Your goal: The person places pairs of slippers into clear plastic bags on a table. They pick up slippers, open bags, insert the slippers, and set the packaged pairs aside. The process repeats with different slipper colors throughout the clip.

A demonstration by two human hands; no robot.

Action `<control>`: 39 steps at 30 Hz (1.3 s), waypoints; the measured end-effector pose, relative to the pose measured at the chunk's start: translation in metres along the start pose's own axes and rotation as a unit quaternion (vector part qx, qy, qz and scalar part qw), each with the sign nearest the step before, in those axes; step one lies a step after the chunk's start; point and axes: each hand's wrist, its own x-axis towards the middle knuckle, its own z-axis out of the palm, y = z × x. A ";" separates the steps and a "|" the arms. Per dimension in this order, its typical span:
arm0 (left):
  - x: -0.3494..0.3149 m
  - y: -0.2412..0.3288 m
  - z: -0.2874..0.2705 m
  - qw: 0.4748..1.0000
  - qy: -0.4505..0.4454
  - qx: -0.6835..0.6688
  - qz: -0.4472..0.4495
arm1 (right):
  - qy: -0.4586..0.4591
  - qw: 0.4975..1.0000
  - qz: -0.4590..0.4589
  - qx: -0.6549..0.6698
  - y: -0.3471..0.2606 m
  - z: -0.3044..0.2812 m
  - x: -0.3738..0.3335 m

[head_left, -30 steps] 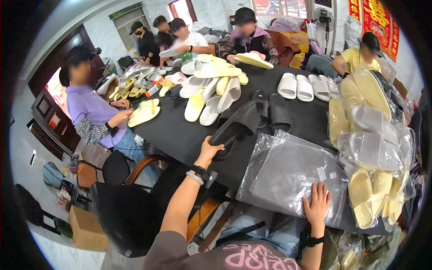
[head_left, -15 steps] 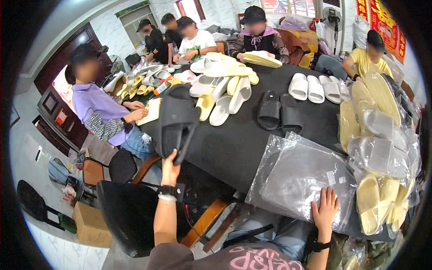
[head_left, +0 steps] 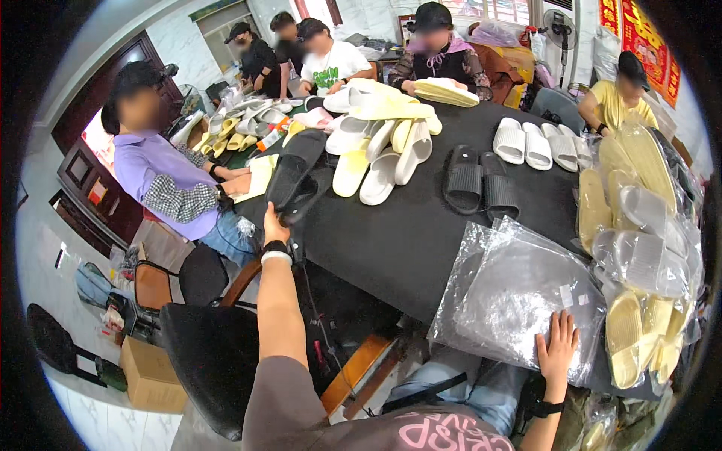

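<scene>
Far L: co-worker in lilac top (head_left: 177, 177). My L hand (head_left: 275, 225) grips blk slides (head_left: 298, 161) by their near end, at the table's (head_left: 391, 233) L side. Next, a pile of yellow & grey slides (head_left: 381, 139), then another blk pair (head_left: 462, 184) lying flat. My R hand (head_left: 558, 344) rests, fingers spread, on clear plastic bags (head_left: 496, 289), near side; bagged slides (head_left: 639, 255) just R.

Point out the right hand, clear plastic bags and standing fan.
Right hand (head_left: 557, 348): head view, back of the hand.
Clear plastic bags (head_left: 513, 295): head view, middle of the top bag.
Standing fan (head_left: 558, 29): head view, its round head.
</scene>
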 end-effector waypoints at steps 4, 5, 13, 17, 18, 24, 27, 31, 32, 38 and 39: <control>0.014 -0.011 0.004 0.999 0.046 -0.010 0.020 | -0.009 1.000 0.007 0.001 -0.001 -0.004 -0.001; 0.021 -0.007 -0.008 1.000 0.014 -0.003 0.018 | -0.009 1.000 0.004 0.009 -0.001 -0.003 0.000; -0.092 -0.048 0.022 0.848 0.113 0.411 0.316 | -0.016 1.000 0.000 0.017 -0.007 -0.005 0.008; -0.264 -0.087 0.121 0.718 -0.272 0.553 0.324 | 0.001 1.000 0.009 0.018 -0.001 -0.008 0.002; -0.298 -0.096 0.138 0.645 -0.359 0.565 0.369 | -0.004 1.000 0.005 0.018 -0.002 -0.009 0.001; -0.366 -0.184 0.158 0.640 -0.458 0.587 0.189 | -0.036 0.997 -0.050 0.046 -0.015 -0.018 0.004; -0.369 -0.201 0.167 0.645 -0.473 0.566 0.198 | -0.024 0.997 -0.054 0.056 -0.018 -0.019 0.004; -0.365 -0.206 0.179 0.595 -0.392 0.637 0.294 | 0.024 0.993 -0.038 0.114 -0.006 -0.025 0.004; -0.362 -0.207 0.182 0.572 -0.362 0.660 0.324 | 0.037 0.990 -0.035 0.132 -0.003 -0.029 0.005; -0.354 -0.221 0.180 0.647 -0.395 0.620 0.203 | 0.046 0.995 0.075 0.043 0.021 -0.049 -0.010; -0.355 -0.222 0.181 0.661 -0.408 0.599 0.196 | 0.065 0.991 0.112 0.032 0.030 -0.046 -0.013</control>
